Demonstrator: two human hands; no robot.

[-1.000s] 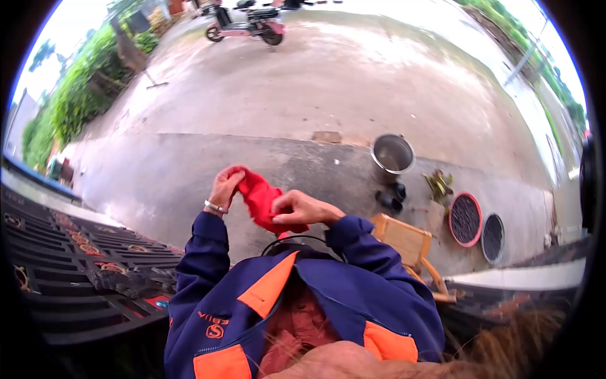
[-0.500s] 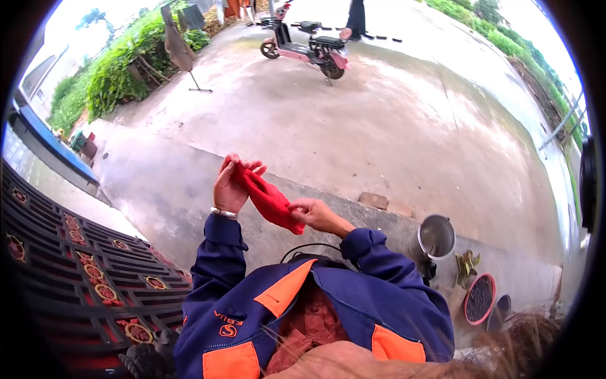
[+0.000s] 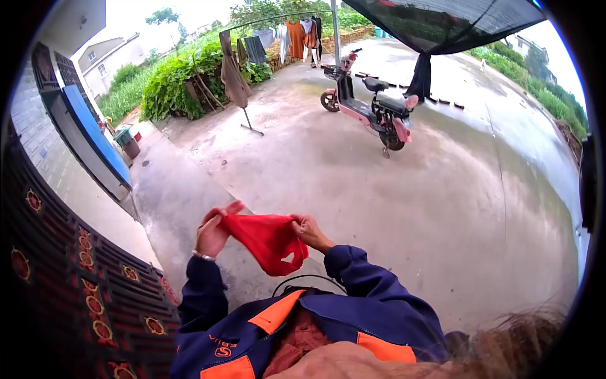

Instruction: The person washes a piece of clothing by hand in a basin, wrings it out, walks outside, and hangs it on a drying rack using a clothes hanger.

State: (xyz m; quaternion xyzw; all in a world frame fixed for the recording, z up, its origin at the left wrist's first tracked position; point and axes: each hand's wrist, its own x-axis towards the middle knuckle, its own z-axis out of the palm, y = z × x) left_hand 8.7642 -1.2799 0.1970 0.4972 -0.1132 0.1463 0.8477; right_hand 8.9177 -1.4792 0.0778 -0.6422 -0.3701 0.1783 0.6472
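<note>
A soft red cloth (image 3: pixel 262 237) is stretched between my two hands in front of my body. It has a small hole near its lower right edge; I cannot tell exactly what kind of item it is. My left hand (image 3: pixel 213 235) grips its upper left corner, with some fingers sticking out past the cloth. On the other side, my right hand (image 3: pixel 309 232) pinches the upper right edge between thumb and fingers. The lower part of the cloth hangs free, above the concrete.
Ahead on the concrete yard (image 3: pixel 353 208) stands a pink electric scooter (image 3: pixel 372 107). A brown garment (image 3: pixel 235 72) hangs from a stand, and more laundry (image 3: pixel 297 38) hangs behind. A dark patterned metal gate (image 3: pixel 82 271) runs along the left, near a blue door panel (image 3: pixel 95 136).
The cloth has gone from bunched and narrow to spread wide, showing its hole. My right hand has shifted to its upper edge. My view has tilted up, and the bucket and basins have left it.
</note>
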